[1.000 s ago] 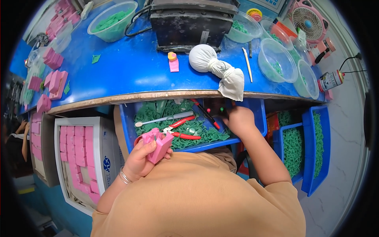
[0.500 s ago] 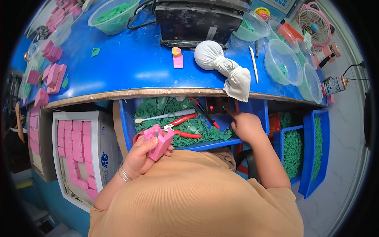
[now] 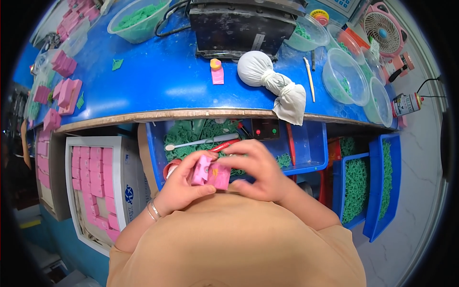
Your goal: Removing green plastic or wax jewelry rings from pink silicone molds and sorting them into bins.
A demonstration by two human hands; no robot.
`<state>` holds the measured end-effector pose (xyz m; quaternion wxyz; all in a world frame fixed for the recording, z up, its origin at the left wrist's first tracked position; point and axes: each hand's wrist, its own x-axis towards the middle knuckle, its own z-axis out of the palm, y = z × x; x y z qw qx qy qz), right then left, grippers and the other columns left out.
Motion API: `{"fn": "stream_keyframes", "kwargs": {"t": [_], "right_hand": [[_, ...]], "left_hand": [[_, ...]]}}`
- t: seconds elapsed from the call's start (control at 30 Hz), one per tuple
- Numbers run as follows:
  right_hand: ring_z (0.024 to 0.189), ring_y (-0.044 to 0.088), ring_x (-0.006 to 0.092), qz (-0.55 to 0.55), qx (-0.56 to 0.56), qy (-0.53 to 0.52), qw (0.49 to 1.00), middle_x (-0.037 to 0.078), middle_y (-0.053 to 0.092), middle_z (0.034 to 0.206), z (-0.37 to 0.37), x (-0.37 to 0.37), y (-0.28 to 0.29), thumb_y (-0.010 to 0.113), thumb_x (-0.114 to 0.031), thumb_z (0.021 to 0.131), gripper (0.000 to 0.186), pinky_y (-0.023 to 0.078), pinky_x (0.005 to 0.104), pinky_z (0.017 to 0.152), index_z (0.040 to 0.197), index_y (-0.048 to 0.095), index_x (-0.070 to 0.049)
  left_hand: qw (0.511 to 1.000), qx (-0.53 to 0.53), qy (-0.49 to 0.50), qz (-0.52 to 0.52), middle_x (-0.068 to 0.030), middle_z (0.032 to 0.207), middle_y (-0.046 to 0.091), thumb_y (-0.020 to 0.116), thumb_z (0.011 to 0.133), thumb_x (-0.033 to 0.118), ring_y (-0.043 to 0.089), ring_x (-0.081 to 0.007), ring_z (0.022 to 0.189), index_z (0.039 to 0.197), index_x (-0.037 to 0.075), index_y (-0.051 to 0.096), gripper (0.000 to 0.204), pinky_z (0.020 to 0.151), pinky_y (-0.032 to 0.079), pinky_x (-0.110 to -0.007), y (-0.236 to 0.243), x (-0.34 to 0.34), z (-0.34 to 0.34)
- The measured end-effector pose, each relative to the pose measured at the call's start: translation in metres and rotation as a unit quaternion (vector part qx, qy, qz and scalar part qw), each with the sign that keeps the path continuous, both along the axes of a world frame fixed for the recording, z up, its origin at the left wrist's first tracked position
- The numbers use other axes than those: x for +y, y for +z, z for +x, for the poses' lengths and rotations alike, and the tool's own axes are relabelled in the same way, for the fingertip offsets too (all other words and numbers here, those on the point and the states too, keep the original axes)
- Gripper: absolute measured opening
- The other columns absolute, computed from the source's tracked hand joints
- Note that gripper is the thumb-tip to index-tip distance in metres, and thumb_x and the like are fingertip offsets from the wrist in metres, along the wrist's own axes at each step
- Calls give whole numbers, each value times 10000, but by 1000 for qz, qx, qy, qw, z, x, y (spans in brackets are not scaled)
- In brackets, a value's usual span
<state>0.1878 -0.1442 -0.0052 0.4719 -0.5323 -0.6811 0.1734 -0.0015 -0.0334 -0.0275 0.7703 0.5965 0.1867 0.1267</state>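
Holding pink pieces (image 3: 210,173) over the blue drawer (image 3: 306,158) below the counter (image 3: 158,91): your left hand (image 3: 179,189) has its grip closed under them, your right hand (image 3: 260,172) pinches them from above.

Open blue surface (image 3: 158,91) lies bare between the black machine (image 3: 241,26) and its front edge. The white cloth bag (image 3: 272,83) and clear bowls (image 3: 345,75) crowd the right. Below, both hands fill the mouth of the blue bin (image 3: 311,148); the box of pink pieces (image 3: 95,186) flanks it left.
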Motion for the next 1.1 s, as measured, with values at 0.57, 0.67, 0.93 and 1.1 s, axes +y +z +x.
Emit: {"fn": "stream_keyframes", "kwargs": {"t": [0.57,0.67,0.93,1.1], "right_hand": [[650,570,227,31,-21,-20,999,101,549,848,-20,66,18,651,-64,753,393,460,316,548,1133,553,-39],[663,578,249,67,-40,-10,997,108,550,846,-20,68,21,634,-19,748,349,471,318,558,1090,566,-25],[604,544,167,-11,204,4,979,68,539,780,-25,80,50,555,4,838,111,437,272,519,948,554,-14],[565,459,57,-265,689,161,655,29,484,694,-18,90,41,479,-109,922,101,364,209,483,941,491,-10]], "left_hand": [[918,-120,120,-357,-85,665,535,262,924,524,438,-144,469,893,61,514,528,474,389,-268,24,23,24],[923,-122,134,-340,-96,754,556,244,934,490,466,-161,505,960,42,521,527,479,395,-270,28,29,22],[951,-160,159,-210,-278,1033,554,250,899,551,540,-198,524,1068,-46,497,667,482,439,-301,69,60,29],[924,-226,160,-264,-262,988,566,290,919,508,491,-182,485,1164,83,457,518,472,421,-300,82,69,36]]}}
